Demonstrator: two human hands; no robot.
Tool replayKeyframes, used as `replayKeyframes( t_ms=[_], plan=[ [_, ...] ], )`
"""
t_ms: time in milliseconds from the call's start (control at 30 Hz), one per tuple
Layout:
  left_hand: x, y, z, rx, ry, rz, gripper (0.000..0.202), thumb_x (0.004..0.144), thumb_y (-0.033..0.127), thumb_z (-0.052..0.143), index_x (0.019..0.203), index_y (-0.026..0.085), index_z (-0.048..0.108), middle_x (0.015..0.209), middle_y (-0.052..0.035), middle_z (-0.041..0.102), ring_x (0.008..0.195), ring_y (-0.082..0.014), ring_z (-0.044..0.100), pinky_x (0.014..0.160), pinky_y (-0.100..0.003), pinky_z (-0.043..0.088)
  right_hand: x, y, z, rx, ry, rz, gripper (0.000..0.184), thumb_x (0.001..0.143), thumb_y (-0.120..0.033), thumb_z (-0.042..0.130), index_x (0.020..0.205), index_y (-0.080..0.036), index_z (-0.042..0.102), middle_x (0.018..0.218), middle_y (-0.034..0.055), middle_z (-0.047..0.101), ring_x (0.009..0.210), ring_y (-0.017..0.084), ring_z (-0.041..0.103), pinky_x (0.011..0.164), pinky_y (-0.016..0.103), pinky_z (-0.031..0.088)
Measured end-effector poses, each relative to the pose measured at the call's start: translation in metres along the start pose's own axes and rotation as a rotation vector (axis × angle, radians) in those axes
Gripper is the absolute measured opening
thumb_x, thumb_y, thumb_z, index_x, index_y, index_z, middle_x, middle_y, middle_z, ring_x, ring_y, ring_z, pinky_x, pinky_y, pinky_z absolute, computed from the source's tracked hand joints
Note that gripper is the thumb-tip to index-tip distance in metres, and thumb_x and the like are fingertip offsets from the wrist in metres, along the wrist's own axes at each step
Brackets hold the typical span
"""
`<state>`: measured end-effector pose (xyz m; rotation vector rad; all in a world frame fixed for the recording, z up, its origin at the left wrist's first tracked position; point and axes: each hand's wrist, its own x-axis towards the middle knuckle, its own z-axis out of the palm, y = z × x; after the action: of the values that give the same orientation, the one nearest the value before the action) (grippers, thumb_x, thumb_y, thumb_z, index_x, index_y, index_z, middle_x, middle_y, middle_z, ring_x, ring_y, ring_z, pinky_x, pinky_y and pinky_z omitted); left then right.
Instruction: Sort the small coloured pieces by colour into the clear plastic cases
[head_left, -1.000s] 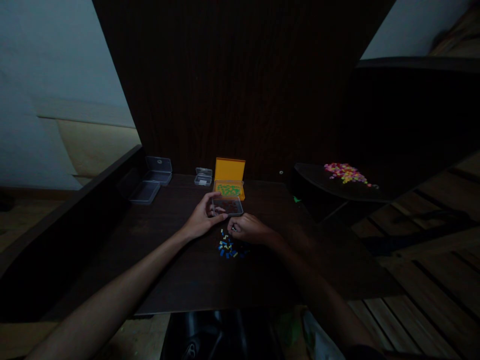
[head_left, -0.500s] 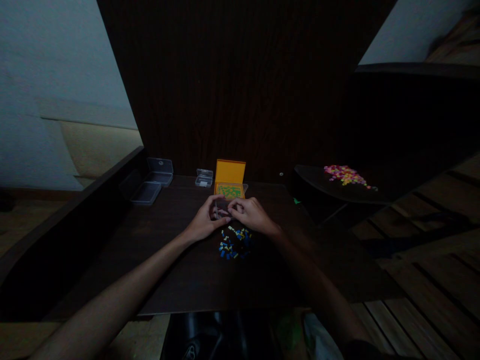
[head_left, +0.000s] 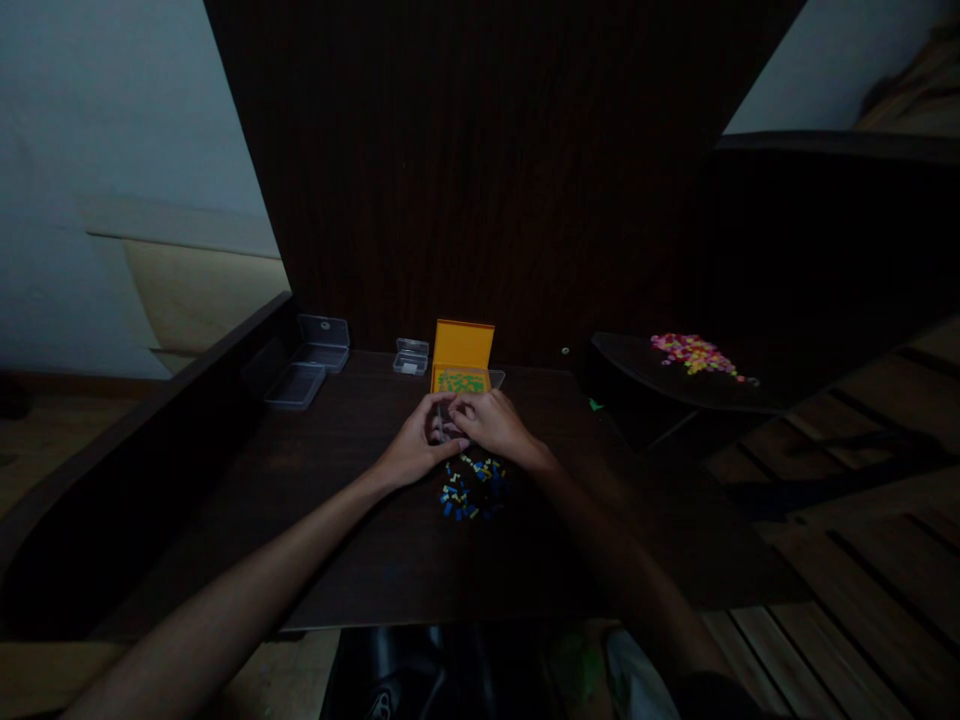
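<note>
On a dark wooden table (head_left: 360,540), my left hand (head_left: 416,443) and my right hand (head_left: 491,425) meet over a small clear plastic box (head_left: 448,418), which they mostly hide. The left hand's fingers curl round the box's near left side. The right hand's fingers are bent and pinched over the box; what they hold is too small to see. Just below the hands lies a small heap of blue, yellow and white pieces (head_left: 471,487). Behind the hands stands an open orange box (head_left: 460,361) with green pieces inside.
Three clear plastic cases sit at the back left: two larger ones (head_left: 309,362) and a small one (head_left: 410,356). A pile of pink and yellow pieces (head_left: 694,352) lies on a dark side surface at the right. A dark panel rises behind the table.
My right hand rose from the heap of pieces to the clear box, joining the left hand there. The left hand stayed on the box.
</note>
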<state>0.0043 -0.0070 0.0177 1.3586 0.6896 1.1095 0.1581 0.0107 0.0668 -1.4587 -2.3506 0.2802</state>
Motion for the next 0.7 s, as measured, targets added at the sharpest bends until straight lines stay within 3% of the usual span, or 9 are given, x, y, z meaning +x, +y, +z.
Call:
replayKeyframes(
  t_ms=[267,500,600,700],
  plan=[
    [0.001,-0.002,-0.001,-0.027,-0.016,-0.01,0.065,0.066,0.018,0.078,0.12,0.019,0.042,0.102,-0.0046,0.061,0.085,-0.0116,0.062,0.078,-0.027,0.051,-0.003,0.006,-0.003,0.076,0.009,-0.051,0.024,0.086,-0.022,0.051,0.095,-0.017,0.073,0.076,0.0036,0.071,0.062,0.012,0.056,0.059,0.023,0.034],
    [0.004,-0.006,-0.006,-0.01,-0.007,0.005,0.066,0.066,0.021,0.077,0.121,0.02,0.04,0.109,-0.007,0.06,0.087,-0.013,0.062,0.079,-0.029,0.051,-0.017,0.014,-0.01,0.224,0.074,-0.062,0.021,0.082,-0.023,0.057,0.092,-0.014,0.074,0.058,-0.0009,0.06,0.051,0.008,0.046,0.052,0.02,0.03],
    [0.004,-0.006,-0.008,0.015,0.0,-0.007,0.069,0.067,0.02,0.077,0.124,0.019,0.038,0.098,-0.0046,0.062,0.086,-0.0133,0.062,0.079,-0.029,0.05,-0.028,0.014,-0.016,0.277,-0.023,-0.147,0.019,0.079,-0.023,0.06,0.088,-0.012,0.073,0.05,-0.005,0.05,0.046,0.006,0.038,0.049,0.019,0.028],
    [0.005,-0.005,-0.01,0.041,0.022,-0.02,0.071,0.065,0.02,0.077,0.125,0.018,0.039,0.09,-0.0029,0.062,0.085,-0.014,0.062,0.078,-0.029,0.05,-0.039,0.013,-0.019,0.246,-0.229,-0.256,0.016,0.078,-0.021,0.061,0.084,-0.014,0.073,0.05,-0.0059,0.048,0.046,0.005,0.039,0.05,0.018,0.03]
  ],
)
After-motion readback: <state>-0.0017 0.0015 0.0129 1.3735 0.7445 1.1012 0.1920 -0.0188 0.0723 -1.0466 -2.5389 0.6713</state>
